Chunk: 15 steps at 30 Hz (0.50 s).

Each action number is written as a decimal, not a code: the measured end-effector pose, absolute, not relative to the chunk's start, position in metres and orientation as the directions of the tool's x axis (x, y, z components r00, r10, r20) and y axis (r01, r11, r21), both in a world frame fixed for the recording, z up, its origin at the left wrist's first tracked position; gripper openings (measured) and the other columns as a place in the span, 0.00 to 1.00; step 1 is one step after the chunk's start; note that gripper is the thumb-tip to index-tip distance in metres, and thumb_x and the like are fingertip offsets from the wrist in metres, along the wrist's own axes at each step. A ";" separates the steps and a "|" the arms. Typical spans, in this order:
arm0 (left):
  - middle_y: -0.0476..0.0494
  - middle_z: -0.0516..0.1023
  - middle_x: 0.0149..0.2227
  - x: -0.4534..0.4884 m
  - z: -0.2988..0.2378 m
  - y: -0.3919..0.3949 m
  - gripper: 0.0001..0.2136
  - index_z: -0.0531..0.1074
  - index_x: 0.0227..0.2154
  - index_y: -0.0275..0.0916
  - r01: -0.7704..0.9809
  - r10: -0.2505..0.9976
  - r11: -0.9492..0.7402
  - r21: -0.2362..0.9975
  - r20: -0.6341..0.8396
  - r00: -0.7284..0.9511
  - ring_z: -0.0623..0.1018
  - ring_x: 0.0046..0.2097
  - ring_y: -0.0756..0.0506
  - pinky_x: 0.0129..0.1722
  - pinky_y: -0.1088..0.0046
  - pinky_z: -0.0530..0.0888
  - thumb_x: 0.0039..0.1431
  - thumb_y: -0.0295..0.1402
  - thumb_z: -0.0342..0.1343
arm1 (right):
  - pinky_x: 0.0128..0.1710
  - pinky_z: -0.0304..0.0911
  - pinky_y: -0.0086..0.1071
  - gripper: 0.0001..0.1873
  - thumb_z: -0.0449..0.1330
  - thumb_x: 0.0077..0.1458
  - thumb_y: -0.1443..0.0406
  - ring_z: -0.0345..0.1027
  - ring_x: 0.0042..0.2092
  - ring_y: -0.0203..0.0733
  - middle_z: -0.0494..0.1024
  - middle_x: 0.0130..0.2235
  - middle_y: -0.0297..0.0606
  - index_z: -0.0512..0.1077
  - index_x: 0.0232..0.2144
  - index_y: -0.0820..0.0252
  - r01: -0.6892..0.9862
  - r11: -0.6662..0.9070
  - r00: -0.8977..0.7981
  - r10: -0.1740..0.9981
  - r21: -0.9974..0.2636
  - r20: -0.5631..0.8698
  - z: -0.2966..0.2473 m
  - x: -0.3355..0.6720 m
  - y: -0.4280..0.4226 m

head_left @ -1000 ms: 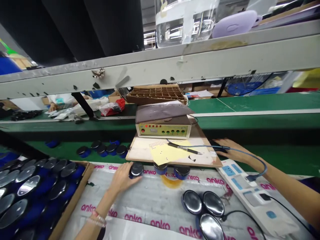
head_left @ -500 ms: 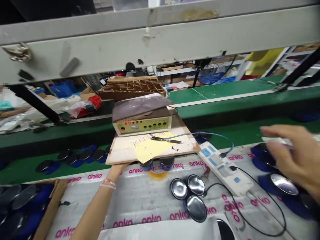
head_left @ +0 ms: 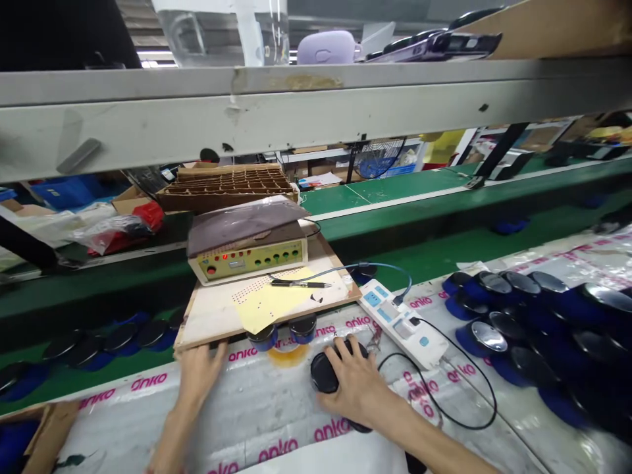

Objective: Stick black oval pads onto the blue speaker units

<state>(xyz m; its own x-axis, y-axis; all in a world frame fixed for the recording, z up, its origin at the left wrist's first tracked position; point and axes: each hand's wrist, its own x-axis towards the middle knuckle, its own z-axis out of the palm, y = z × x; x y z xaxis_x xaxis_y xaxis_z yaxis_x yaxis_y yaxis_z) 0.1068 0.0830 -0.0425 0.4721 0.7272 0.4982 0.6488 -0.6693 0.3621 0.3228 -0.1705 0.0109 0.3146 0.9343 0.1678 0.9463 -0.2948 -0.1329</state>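
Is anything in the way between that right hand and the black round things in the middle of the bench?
Nothing visible: the right hand lies right over the black round things, fingers spread. The white power strip and black cable lie off to the right, not between them.

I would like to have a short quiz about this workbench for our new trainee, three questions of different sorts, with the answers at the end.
1. True or false: the right hand lies over dark-topped round pieces.
2. Which item lies across the yellow paper?
A) a hammer
B) a pen
C) a spoon
3. In your own words: where is the left hand?

Key:
1. True.
2. B.
3. At the front edge of the wooden board.
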 end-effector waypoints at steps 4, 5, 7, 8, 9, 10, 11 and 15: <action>0.36 0.70 0.43 0.088 -0.025 0.026 0.09 0.68 0.40 0.39 0.663 0.716 -0.632 0.401 0.630 0.302 0.70 0.50 0.33 0.53 0.44 0.63 0.61 0.37 0.49 | 0.30 0.74 0.47 0.19 0.59 0.41 0.45 0.71 0.43 0.54 0.76 0.41 0.35 0.71 0.34 0.46 0.933 -0.284 0.322 0.933 -0.219 0.161 0.053 0.328 -0.190; 0.38 0.70 0.42 0.089 -0.021 0.009 0.07 0.68 0.40 0.41 0.624 0.704 -0.659 0.420 0.638 0.313 0.71 0.48 0.36 0.52 0.48 0.65 0.61 0.35 0.49 | 0.33 0.74 0.43 0.18 0.59 0.45 0.47 0.70 0.44 0.50 0.75 0.42 0.35 0.70 0.35 0.46 0.929 -0.274 0.321 0.931 -0.249 0.171 0.070 0.336 -0.196; 0.41 0.71 0.42 0.102 -0.016 -0.026 0.07 0.67 0.41 0.44 0.423 0.639 -0.769 0.479 0.608 0.472 0.73 0.45 0.40 0.47 0.57 0.71 0.61 0.29 0.50 | 0.39 0.72 0.43 0.21 0.60 0.49 0.49 0.68 0.46 0.50 0.71 0.45 0.41 0.68 0.42 0.52 0.892 -0.262 0.363 0.901 -0.368 0.237 0.104 0.363 -0.205; 0.41 0.71 0.42 0.113 -0.015 -0.044 0.09 0.67 0.42 0.45 0.315 0.584 -0.804 0.505 0.570 0.578 0.73 0.46 0.41 0.46 0.60 0.72 0.60 0.28 0.49 | 0.42 0.70 0.45 0.22 0.60 0.50 0.48 0.66 0.47 0.51 0.70 0.45 0.44 0.68 0.42 0.54 0.890 -0.278 0.396 0.864 -0.361 0.311 0.117 0.385 -0.207; 0.41 0.72 0.44 0.127 -0.015 -0.061 0.11 0.67 0.45 0.45 0.225 0.513 -0.824 0.520 0.516 0.686 0.73 0.47 0.42 0.45 0.62 0.74 0.61 0.27 0.48 | 0.45 0.67 0.49 0.24 0.59 0.49 0.46 0.64 0.48 0.54 0.69 0.44 0.46 0.69 0.40 0.57 0.896 -0.312 0.423 0.817 -0.316 0.391 0.127 0.410 -0.206; 0.41 0.72 0.46 0.143 -0.017 -0.077 0.13 0.67 0.47 0.46 0.157 0.429 -0.841 0.517 0.462 0.776 0.73 0.48 0.41 0.45 0.63 0.75 0.60 0.29 0.50 | 0.46 0.65 0.52 0.27 0.59 0.48 0.43 0.62 0.49 0.57 0.69 0.44 0.46 0.69 0.38 0.58 0.881 -0.394 0.473 0.753 -0.263 0.456 0.132 0.439 -0.203; 0.40 0.72 0.49 0.160 -0.021 -0.093 0.15 0.67 0.49 0.46 0.150 0.387 -0.844 0.514 0.392 0.835 0.73 0.50 0.40 0.46 0.61 0.75 0.58 0.32 0.53 | 0.46 0.63 0.53 0.30 0.59 0.46 0.41 0.61 0.49 0.58 0.68 0.44 0.47 0.70 0.39 0.59 0.843 -0.489 0.533 0.700 -0.223 0.476 0.132 0.470 -0.199; 0.33 0.67 0.57 0.216 -0.049 -0.140 0.39 0.59 0.60 0.40 0.206 0.371 -0.816 0.540 0.217 0.903 0.71 0.54 0.29 0.48 0.48 0.74 0.47 0.49 0.62 | 0.37 0.66 0.48 0.27 0.57 0.51 0.43 0.66 0.44 0.56 0.72 0.39 0.47 0.71 0.34 0.63 0.808 -0.562 0.569 0.667 -0.178 0.481 0.096 0.570 -0.174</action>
